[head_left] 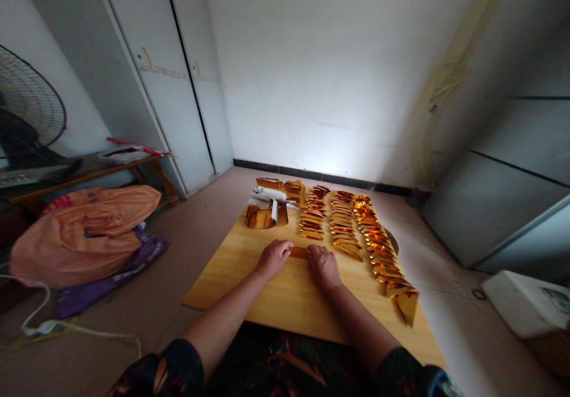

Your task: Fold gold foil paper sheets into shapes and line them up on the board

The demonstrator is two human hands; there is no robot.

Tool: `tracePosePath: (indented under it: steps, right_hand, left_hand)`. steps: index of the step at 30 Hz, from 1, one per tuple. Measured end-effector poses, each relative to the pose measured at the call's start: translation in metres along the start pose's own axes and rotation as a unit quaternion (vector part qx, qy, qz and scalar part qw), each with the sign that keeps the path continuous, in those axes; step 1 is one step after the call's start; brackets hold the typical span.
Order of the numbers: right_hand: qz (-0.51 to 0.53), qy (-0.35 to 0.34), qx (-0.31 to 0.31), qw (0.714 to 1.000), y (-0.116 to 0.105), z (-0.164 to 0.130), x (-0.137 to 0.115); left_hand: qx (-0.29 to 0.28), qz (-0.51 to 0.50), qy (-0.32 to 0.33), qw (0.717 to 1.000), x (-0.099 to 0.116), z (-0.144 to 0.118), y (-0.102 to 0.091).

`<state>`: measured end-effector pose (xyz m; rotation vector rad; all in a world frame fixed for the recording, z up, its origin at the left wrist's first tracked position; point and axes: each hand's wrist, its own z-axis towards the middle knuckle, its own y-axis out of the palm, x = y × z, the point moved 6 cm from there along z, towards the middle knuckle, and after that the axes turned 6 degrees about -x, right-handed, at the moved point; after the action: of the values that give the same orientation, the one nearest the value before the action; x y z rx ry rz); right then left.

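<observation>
A small strip of gold foil paper [298,253] lies between my hands, low over the wooden board [231,272]. At its left end, my left hand [274,257] is closed with the fingers curled on the paper. My right hand [324,265] grips the other end, its fingers bent over the edge. Just beyond my right hand, folded gold foil pieces stand in a row [312,216]. Farther right are a second row [342,222] and a longer third row [378,248] of folded pieces. A curved stack of gold foil sheets [258,217] sits beyond my left hand.
White paper pieces [269,194] and more gold sheets [294,192] lie at the board's far left corner. An orange bag [89,237] and a purple bag [111,278] are on the left, near a fan [31,100]. A white box [525,305] stands at right.
</observation>
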<state>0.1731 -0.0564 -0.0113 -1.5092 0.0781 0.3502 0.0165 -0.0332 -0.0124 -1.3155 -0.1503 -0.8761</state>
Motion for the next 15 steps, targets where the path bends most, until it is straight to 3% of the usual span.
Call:
tracePosePath:
  steps: [7,15]
  right_hand:
    - [-0.012,0.062,-0.002,0.998,-0.005,0.003,-0.006]
    - [-0.020,0.073,-0.017,0.997,-0.009,0.003,-0.010]
  left_hand:
    - [0.009,-0.033,-0.072,0.997,-0.007,0.002,0.004]
    - [0.021,-0.010,-0.065,0.998,-0.001,0.000,0.004]
